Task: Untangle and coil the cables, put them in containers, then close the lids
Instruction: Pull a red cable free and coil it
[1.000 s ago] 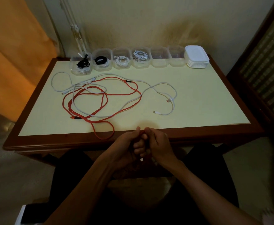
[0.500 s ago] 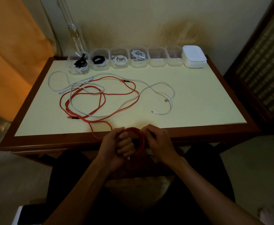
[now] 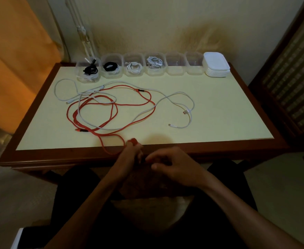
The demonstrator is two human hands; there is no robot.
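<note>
The red cable lay in loose loops on the left-centre of the tabletop, tangled w/ a white cable crossing over and under it. Its near end ran off the tabletop's near edge and up into the left hand, which gripped a small red coil, fingers curled round it. So the slack lay far and left of the hands, long axis running roughly near-right to far-left; left hand was clearly the nearer one to it. The right hand sat just beside the left, fingers bent toward the coil; whether it pinched the cable couldn't be told, the spot being dark and blurred. Judged: next wrap would need slack drawn toward the near edge, and the white cable would likely drag along where the two cross.

White cable's two plugs lay right of centre, well apart from the hands. Along the far edge stood a row of clear containers: four on the left w/ coiled cables inside, two on the right looking empty. A stack of white lids sat at the row's right end; no container lidded yet.
</note>
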